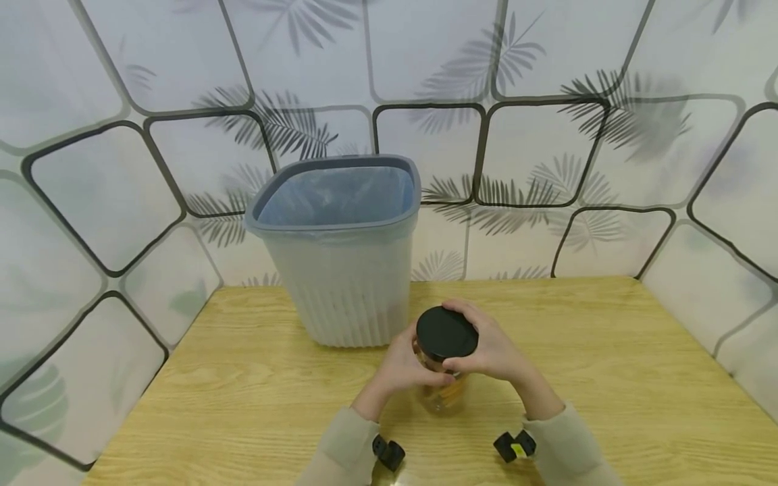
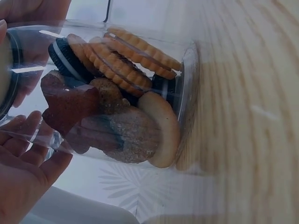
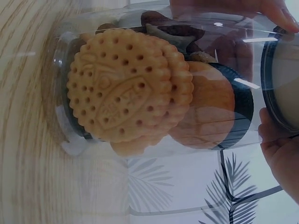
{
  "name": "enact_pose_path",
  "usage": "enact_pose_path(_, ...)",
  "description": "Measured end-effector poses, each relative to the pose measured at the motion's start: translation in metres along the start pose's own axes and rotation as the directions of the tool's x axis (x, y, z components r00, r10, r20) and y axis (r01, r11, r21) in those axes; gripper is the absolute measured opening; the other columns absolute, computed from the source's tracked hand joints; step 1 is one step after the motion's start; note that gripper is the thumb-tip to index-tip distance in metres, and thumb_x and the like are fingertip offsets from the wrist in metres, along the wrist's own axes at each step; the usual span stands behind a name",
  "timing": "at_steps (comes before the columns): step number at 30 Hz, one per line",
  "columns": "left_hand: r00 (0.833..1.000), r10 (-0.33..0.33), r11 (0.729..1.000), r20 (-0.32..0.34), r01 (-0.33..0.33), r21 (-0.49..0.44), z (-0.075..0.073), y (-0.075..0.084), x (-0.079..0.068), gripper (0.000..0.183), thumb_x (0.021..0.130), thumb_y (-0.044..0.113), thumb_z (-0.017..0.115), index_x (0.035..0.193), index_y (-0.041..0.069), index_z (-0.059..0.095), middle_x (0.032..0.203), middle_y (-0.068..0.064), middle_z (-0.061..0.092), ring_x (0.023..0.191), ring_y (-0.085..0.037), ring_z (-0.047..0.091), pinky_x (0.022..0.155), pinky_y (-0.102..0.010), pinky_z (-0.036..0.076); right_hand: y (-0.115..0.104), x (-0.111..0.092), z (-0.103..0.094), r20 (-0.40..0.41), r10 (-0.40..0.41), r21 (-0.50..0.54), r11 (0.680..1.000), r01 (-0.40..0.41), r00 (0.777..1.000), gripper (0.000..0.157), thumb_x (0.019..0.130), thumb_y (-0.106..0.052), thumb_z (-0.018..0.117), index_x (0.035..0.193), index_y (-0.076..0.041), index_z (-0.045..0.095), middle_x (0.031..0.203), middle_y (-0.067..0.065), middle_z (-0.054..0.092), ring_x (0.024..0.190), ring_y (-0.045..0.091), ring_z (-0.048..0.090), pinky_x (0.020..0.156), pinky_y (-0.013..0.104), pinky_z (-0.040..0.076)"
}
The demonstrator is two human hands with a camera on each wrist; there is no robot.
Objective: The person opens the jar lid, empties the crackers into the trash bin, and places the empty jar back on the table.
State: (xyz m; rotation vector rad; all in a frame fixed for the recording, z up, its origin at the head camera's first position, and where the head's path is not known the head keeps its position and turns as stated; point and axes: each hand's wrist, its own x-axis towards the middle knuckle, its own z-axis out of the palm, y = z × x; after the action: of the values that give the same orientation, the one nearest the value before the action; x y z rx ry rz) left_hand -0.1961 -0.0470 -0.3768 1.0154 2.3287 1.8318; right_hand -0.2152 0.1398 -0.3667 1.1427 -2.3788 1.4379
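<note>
A clear jar (image 1: 442, 390) of assorted biscuits stands on the wooden table (image 1: 243, 378) near its front middle, capped by a black lid (image 1: 446, 333). My left hand (image 1: 408, 368) wraps round the jar's side just under the lid. My right hand (image 1: 489, 351) curls round the lid's rim from the right. In the left wrist view the jar (image 2: 112, 93) shows round tan, dark and sandwich biscuits, with my left fingers (image 2: 23, 158) against the glass. The right wrist view shows the jar (image 3: 154, 88) with a large dotted biscuit (image 3: 119, 91) and my right fingers (image 3: 280, 154) at the lid end.
A grey-rimmed bin (image 1: 340, 250) lined with a blue bag stands at the back of the table, just behind the jar. Patterned wall panels (image 1: 547, 135) close in the back and both sides. Bare wood lies to the left and right of my hands.
</note>
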Motion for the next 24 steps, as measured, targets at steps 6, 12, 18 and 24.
enact_pose_path(6, 0.999, 0.033, 0.999, 0.04, -0.032, -0.024, -0.002, -0.002, 0.003, 0.082, 0.064, -0.003, 0.076, 0.134, 0.003, 0.033, 0.129, -0.011, 0.043, 0.114, -0.024, 0.043, 0.094, -0.037, 0.035, -0.004, 0.003, -0.001, 0.009, -0.005, 0.004, 1.0, 0.005, 1.0, 0.078, 0.065, -0.015, 0.08, 0.129, -0.001, 0.038, 0.129, 0.015, 0.04, 0.109, 0.029, 0.045, 0.084, 0.044, 0.041)
enact_pose_path(12, 0.988, 0.097, 0.993, 0.12, -0.088, -0.084, -0.005, -0.009, 0.004, 0.085, 0.063, -0.008, 0.074, 0.135, 0.001, 0.028, 0.131, -0.016, 0.04, 0.116, -0.024, 0.041, 0.096, -0.033, 0.033, 0.002, 0.001, 0.0, 0.042, -0.068, 0.059, 0.996, 0.066, 0.997, 0.078, 0.067, -0.025, 0.078, 0.131, -0.004, 0.038, 0.129, 0.015, 0.041, 0.109, 0.029, 0.046, 0.086, 0.041, 0.041)
enact_pose_path(18, 0.949, 0.192, 0.977, 0.252, -0.16, -0.141, -0.01, -0.014, 0.003, 0.087, 0.062, -0.015, 0.072, 0.134, -0.003, 0.025, 0.129, -0.021, 0.038, 0.115, -0.021, 0.041, 0.096, -0.034, 0.033, 0.003, -0.001, -0.003, 0.147, -0.143, 0.197, 0.974, 0.113, 0.979, 0.077, 0.072, -0.029, 0.075, 0.132, -0.002, 0.035, 0.128, 0.018, 0.039, 0.111, 0.026, 0.044, 0.089, 0.033, 0.039)
enact_pose_path(24, 0.932, 0.227, 0.968, 0.283, -0.184, -0.172, -0.013, -0.014, 0.003, 0.088, 0.065, -0.012, 0.071, 0.137, -0.003, 0.02, 0.132, -0.021, 0.035, 0.118, -0.023, 0.038, 0.098, -0.035, 0.031, 0.005, -0.001, -0.005, 0.184, -0.107, 0.237, 0.969, 0.062, 0.977, 0.08, 0.073, -0.032, 0.073, 0.135, -0.005, 0.03, 0.131, 0.015, 0.036, 0.115, 0.024, 0.041, 0.092, 0.032, 0.036)
